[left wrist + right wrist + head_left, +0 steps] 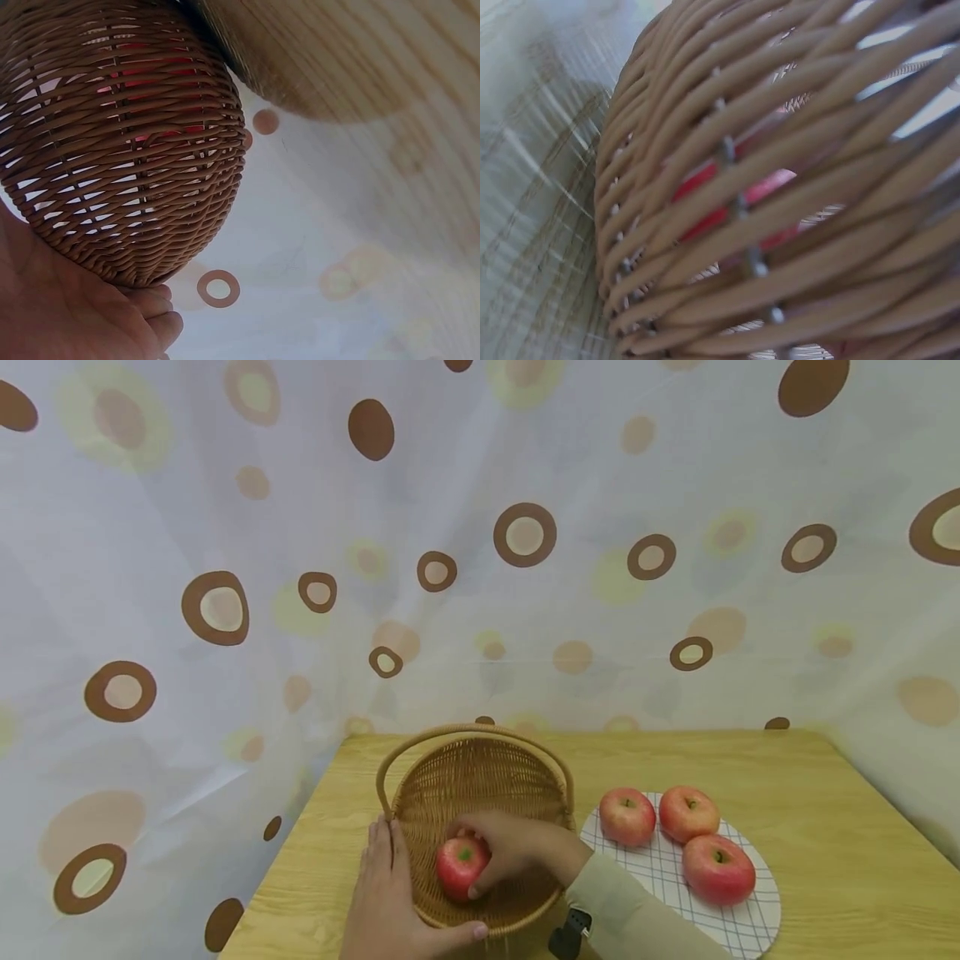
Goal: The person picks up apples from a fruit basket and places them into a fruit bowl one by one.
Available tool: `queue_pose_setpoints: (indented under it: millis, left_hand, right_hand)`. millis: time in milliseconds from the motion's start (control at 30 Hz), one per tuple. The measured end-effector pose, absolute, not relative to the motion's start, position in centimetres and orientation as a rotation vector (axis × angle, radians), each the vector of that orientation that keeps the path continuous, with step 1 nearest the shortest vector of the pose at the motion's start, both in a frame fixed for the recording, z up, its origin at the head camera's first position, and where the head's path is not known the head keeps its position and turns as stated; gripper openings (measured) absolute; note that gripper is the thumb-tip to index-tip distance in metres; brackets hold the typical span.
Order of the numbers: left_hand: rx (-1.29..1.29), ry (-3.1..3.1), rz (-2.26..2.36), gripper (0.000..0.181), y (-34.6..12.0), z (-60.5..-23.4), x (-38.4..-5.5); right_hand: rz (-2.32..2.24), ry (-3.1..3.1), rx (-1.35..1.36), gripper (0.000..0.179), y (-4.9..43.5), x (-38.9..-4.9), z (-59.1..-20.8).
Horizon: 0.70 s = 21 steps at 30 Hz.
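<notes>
A brown wicker basket [480,772] with an arched handle [474,727] stands on the table. Inside it, my right hand [513,845] grips a red apple [459,867], thumb on the near side and fingers curled over the far side. My left hand [392,893] rests against the basket's left side with fingers straight and thumb stretched along the front rim. The left wrist view shows that hand [82,300] against the woven wall [127,165]. Red shows through the weave [780,97] in the right wrist view, where my right hand is hidden.
Right of the basket lies an oval white mat [652,868] with a blue grid, partly covered by my right sleeve [637,910]. Three red apples [718,870] sit on it. A patterned curtain [600,610] surrounds the wooden table [825,827] at the back and sides.
</notes>
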<state>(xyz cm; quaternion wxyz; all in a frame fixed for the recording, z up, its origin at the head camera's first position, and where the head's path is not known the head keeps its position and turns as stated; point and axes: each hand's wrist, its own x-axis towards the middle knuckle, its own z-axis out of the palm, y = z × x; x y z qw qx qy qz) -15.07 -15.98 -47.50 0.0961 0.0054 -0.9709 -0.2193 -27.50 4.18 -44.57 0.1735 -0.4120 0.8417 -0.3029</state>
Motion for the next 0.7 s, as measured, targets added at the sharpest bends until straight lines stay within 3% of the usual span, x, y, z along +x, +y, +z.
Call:
queue_pose_setpoints:
  millis: [700]
  left_hand:
    - [-0.048,-2.853,-0.642,0.165,-16.1,-47.4,-15.2]
  right_hand:
    - [-1.114,2.551,-1.184,0.069,6.4,-24.8,-43.6]
